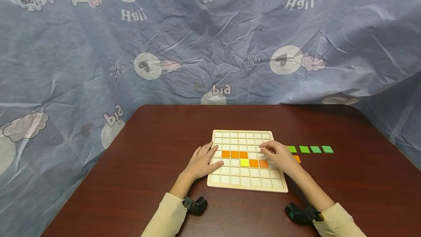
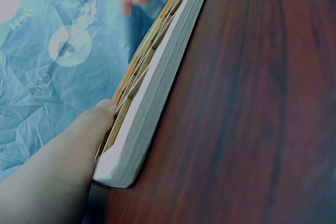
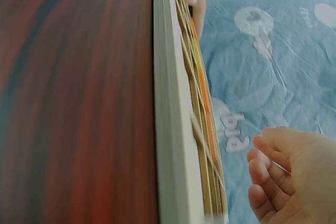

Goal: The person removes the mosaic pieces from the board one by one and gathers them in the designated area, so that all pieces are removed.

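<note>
A pale wooden grid board (image 1: 231,180) lies on the table with several coloured tiles in its cells. Three orange tiles (image 1: 234,154) form one row; just below and to the right come a yellow tile (image 1: 244,162) and two more orange tiles (image 1: 253,163). My left hand (image 1: 200,162) rests with spread fingers on the board's left edge, its thumb (image 2: 102,111) along the near side. Above the board's right part hovers my right hand (image 1: 279,154), fingers loosely bent. Nothing shows between its fingers in the right wrist view (image 3: 294,177).
Right of the board, green tiles (image 1: 304,149) lie in a row on the dark wooden table (image 1: 158,138), with an orange tile (image 1: 297,158) partly hidden by the right hand. A patterned grey-blue cloth (image 1: 197,39) hangs behind the table.
</note>
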The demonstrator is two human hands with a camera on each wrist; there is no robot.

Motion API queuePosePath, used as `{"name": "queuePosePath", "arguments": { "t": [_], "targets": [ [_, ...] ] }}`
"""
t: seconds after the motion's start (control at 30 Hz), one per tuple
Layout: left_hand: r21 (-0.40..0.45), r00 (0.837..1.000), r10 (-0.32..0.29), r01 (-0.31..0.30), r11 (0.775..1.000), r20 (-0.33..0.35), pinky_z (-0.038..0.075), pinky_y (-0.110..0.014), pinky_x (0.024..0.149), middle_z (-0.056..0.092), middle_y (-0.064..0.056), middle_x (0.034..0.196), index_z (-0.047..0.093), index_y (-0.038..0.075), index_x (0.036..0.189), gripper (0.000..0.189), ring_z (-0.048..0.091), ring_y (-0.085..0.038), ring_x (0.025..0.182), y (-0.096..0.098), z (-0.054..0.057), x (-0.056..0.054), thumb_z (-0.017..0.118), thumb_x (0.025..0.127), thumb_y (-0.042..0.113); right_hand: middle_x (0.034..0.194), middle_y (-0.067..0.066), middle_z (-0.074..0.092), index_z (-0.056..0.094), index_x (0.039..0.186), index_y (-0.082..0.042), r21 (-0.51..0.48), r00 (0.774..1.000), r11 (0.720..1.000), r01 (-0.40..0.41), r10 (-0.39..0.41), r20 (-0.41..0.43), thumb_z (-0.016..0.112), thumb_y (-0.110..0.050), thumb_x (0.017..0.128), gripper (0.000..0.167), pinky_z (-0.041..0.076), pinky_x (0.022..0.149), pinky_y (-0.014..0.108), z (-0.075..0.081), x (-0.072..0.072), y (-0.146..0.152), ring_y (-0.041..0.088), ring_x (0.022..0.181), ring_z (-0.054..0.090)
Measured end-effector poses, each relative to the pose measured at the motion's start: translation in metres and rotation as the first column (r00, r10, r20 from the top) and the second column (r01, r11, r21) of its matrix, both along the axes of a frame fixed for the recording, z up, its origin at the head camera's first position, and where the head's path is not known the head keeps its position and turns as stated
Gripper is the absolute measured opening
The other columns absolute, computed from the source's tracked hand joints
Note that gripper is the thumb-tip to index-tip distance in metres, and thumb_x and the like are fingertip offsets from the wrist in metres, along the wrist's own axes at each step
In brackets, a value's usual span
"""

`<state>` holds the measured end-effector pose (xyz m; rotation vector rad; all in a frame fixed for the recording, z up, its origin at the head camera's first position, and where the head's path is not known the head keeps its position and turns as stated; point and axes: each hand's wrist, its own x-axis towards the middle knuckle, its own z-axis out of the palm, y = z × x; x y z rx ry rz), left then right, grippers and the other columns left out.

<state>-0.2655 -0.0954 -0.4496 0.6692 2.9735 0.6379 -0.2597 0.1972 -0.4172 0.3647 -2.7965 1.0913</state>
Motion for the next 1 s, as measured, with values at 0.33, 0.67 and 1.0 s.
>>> {"name": "queuePosePath", "arguments": {
  "t": [0.33,0.67,1.0],
  "targets": [
    [0.001,1.000,0.001,-0.001,1.000,-0.001,0.008,-0.045,0.115,0.016,-0.003,0.153,0.025,0.023,0.145,0.070,0.017,-0.023,0.141,0.000,-0.002,0.000,0.038,0.087,0.061,0.087,0.002,0.057,0.066,0.102,-0.008,0.004,0.994,0.995,-0.099,0.099,0.046,0.061,-0.020,0.087,0.020,0.041,0.064,0.024,-0.006,-0.012,-0.038,0.013,0.074,0.047],
    [-0.008,1.000,0.006,-0.006,1.000,0.001,0.008,-0.045,0.115,0.016,-0.002,0.153,0.025,0.023,0.145,0.071,0.017,-0.023,0.140,0.000,-0.002,-0.001,0.038,0.087,0.062,0.089,0.002,0.052,0.067,0.103,-0.009,0.106,0.994,0.990,-0.089,0.082,0.068,0.063,-0.022,0.085,0.022,0.040,0.068,0.028,-0.010,-0.017,-0.051,0.014,0.077,0.046],
    [-0.013,1.000,0.009,-0.009,1.000,-0.005,0.008,-0.044,0.115,0.015,-0.001,0.154,0.024,0.025,0.145,0.071,0.017,-0.022,0.141,0.000,-0.003,-0.002,0.036,0.087,0.063,0.087,0.002,0.051,0.067,0.096,-0.011,0.113,0.995,0.991,-0.076,0.068,0.068,0.063,-0.023,0.085,0.017,0.038,0.066,0.027,-0.010,-0.018,-0.052,0.015,0.075,0.044]
  ]
}}
